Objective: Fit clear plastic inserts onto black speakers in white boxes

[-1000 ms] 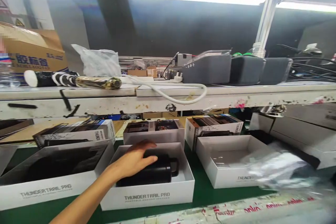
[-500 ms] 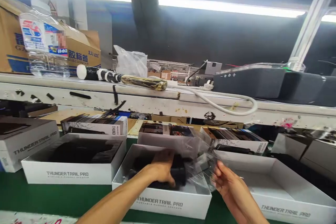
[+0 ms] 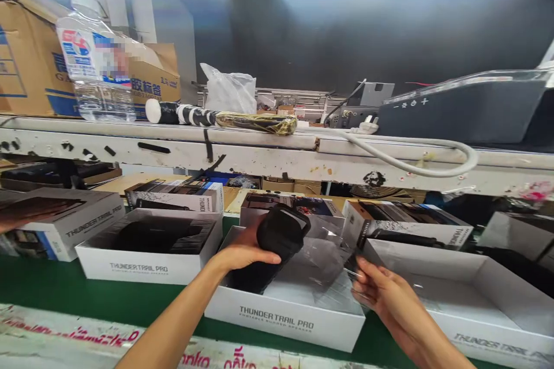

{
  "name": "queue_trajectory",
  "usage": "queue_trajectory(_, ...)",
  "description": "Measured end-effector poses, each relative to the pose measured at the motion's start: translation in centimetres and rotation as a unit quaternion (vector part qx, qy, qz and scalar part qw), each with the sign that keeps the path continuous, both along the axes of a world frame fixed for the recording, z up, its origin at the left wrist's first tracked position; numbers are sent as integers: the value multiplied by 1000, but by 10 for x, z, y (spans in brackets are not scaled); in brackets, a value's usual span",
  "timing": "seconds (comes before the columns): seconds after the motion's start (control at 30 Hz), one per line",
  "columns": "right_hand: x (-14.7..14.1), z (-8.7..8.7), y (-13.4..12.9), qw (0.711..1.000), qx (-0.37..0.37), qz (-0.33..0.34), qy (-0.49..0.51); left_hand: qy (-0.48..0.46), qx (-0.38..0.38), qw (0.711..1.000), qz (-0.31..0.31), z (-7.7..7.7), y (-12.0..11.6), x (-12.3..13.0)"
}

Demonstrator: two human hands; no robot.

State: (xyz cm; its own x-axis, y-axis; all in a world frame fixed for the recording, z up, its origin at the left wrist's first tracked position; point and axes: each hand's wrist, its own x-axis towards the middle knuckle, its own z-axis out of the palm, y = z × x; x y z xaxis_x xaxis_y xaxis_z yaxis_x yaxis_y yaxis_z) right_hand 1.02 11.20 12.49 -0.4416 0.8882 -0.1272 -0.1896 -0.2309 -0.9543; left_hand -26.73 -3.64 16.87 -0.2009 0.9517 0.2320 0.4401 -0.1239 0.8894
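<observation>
My left hand (image 3: 242, 252) grips a black cylindrical speaker (image 3: 272, 249) and holds it tilted up out of the open white "Thunder Trail Pro" box (image 3: 281, 316) in front of me. My right hand (image 3: 381, 291) pinches the edge of a clear plastic bag (image 3: 329, 256) whose mouth faces the speaker's raised end. The bag hangs over the right half of that box.
Another open white box (image 3: 142, 262) with a black insert lies left, an open white box (image 3: 471, 305) right. Printed lids (image 3: 182, 196) stand behind them. The shelf above (image 3: 277, 153) carries a cardboard carton (image 3: 34, 69), a water bottle (image 3: 97, 75), a white cable (image 3: 415, 164) and grey speakers (image 3: 459, 109).
My left hand has lifted the speaker from lying flat in the box to tilted upward. My right hand came in with the plastic bag and now holds it by the speaker. The view shifted left.
</observation>
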Motion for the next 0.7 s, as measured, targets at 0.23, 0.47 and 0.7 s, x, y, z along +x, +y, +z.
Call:
queue_trajectory(0.23,-20,-12,-3,999,-30,-11,-6,179,-114,977,30,12,23,22)
queue_trajectory(0.47,-3,-13,-9,896,374,-84,-223,342,-198,919,-4,-5,51,29)
queue_trajectory(0.7,0,8,-38,709,582,110,-383,417,-190,888,32,7,40,38)
